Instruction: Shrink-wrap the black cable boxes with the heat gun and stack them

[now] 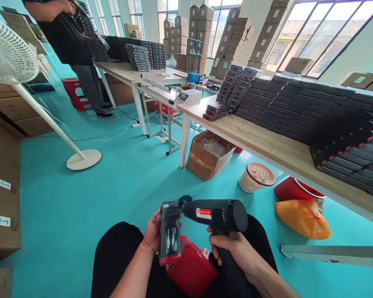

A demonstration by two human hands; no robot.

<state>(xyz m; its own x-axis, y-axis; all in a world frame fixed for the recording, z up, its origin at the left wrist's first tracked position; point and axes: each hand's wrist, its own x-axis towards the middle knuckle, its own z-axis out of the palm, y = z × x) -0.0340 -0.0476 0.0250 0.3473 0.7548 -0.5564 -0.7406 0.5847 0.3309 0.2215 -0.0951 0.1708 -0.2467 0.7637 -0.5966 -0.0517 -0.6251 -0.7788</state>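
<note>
Faced a turquoise floor (pixel 127 178) and a wood-topped surface (pixel 267 134) running from the centre to the right edge of the frame, loaded with stacked black boxes (pixel 286 103). Had a second surface (pixel 121 72) at upper left of centre, also bearing black stacks (pixel 158 56), with a co-worker (pixel 71 45) standing beside it and a white fan (pixel 10 54) near the left edge. Saw cartons (pixel 202 35) piled high along the top and an open carton (pixel 209 155) under the nearer surface. Held a black, windowed box (pixel 170 231) at lower centre, well below both surfaces, against the palm side of the left grip (pixel 153 232), red end downward. Closed that grip around the box's long edges, fingertips showing at its right side. Wrapped the right grip (pixel 228 244) firmly about the handle of a black heat gun (pixel 217 213), nozzle pointing left, near the box's upper right edge. Could not tell contact from a narrow gap there.
</note>
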